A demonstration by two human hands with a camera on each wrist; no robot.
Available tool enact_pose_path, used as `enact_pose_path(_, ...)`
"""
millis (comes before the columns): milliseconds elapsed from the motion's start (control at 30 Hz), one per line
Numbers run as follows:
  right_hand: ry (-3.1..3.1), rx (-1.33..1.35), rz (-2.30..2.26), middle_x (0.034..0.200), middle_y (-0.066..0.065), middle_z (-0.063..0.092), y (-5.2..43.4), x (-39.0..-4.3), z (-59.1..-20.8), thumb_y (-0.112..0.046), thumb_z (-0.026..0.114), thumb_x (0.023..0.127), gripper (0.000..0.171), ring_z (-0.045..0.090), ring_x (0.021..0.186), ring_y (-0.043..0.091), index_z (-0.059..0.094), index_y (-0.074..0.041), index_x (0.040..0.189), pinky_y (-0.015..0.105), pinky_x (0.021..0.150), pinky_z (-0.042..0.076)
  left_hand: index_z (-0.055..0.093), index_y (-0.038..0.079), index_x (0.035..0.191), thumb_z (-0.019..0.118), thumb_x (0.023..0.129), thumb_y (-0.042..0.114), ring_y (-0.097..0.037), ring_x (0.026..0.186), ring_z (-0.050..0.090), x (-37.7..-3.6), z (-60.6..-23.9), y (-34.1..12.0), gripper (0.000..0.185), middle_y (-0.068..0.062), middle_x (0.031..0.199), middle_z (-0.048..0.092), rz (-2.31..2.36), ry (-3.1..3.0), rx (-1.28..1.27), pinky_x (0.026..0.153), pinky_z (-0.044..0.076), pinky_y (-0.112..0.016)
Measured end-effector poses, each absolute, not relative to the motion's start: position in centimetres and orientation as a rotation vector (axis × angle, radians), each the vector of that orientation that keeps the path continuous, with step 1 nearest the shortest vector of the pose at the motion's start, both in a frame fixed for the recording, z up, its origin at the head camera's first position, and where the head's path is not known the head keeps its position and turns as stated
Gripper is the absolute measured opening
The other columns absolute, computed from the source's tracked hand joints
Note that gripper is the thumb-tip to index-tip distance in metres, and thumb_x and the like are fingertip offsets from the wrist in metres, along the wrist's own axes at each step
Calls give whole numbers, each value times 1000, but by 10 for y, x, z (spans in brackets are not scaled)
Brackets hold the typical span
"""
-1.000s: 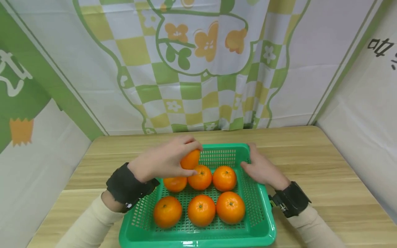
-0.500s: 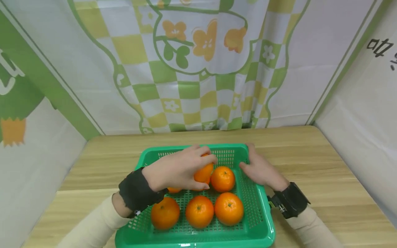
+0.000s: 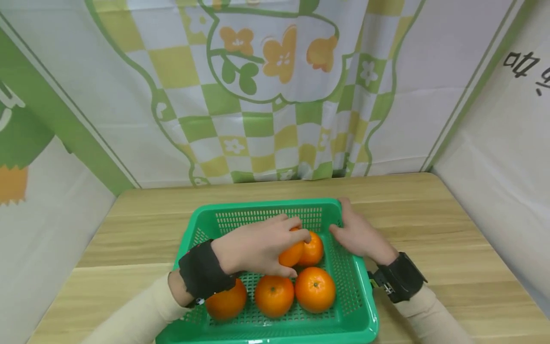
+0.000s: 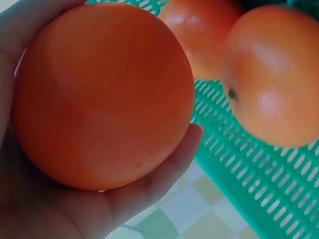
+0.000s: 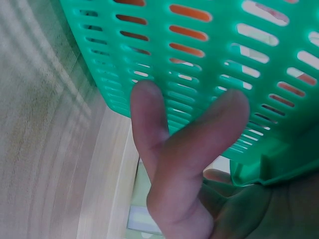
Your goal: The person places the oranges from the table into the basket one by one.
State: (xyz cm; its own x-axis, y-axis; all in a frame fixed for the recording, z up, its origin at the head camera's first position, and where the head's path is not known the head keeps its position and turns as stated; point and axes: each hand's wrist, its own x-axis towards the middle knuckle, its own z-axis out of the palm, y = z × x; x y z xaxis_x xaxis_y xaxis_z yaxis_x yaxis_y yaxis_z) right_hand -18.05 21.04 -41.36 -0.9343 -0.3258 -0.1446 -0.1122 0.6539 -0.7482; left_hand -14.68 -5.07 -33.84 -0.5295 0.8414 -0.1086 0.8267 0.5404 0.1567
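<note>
My left hand (image 3: 259,246) grips an orange (image 3: 290,255), with fingers over its far side and the thumb on the near side. In the left wrist view that orange (image 4: 104,94) fills the curve of the palm. It is held inside the green plastic basket (image 3: 267,338), just left of a back-row orange (image 3: 313,251). A front row of oranges (image 3: 274,296) lies below the hand; the hand and wrist hide the back left part. My right hand (image 3: 365,236) holds the basket's right wall near its back corner. Fingers (image 5: 149,109) touch the slotted wall in the right wrist view.
The basket stands on a wood-grain table (image 3: 434,239). A patterned cloth (image 3: 275,119) hangs behind the table's back edge. White side panels (image 3: 502,157) rise on both sides. Black wrist straps (image 3: 206,272) sit above both hands.
My left hand has carried the orange rightward and toward me, from the basket's back left to beside the right back-row orange. The right hand keeps its hold on the basket.
</note>
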Motion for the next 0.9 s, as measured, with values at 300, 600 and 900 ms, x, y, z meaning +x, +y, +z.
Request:
enact_pose_path(300,2589,-338,-1170,137,37,58,209,-179,-414,-15,53,105,73,68,91,27,11,2,162,33,68,62,60,18,142,82,89,53,-18,102,53,-145,-349,-47,68,-3,125,61,33,2594,1394,88,55,-25)
enact_pose_path(600,2591,-344,-1165,140,38,56,209,-180,-416,-15,53,105,74,68,97,29,9,2,162,34,72,62,58,20,145,81,87,58,-23,114,61,-146,-361,-38,73,-5,136,61,-101,2544,1401,100,59,-31)
enact_pose_path(900,2565,-343,-1191,140,36,56,211,-183,-417,-16,52,106,75,68,92,28,7,1,163,33,69,62,57,19,145,82,85,59,-29,121,59,-145,-368,-34,76,-11,145,54,-93,2561,1372,95,61,-34)
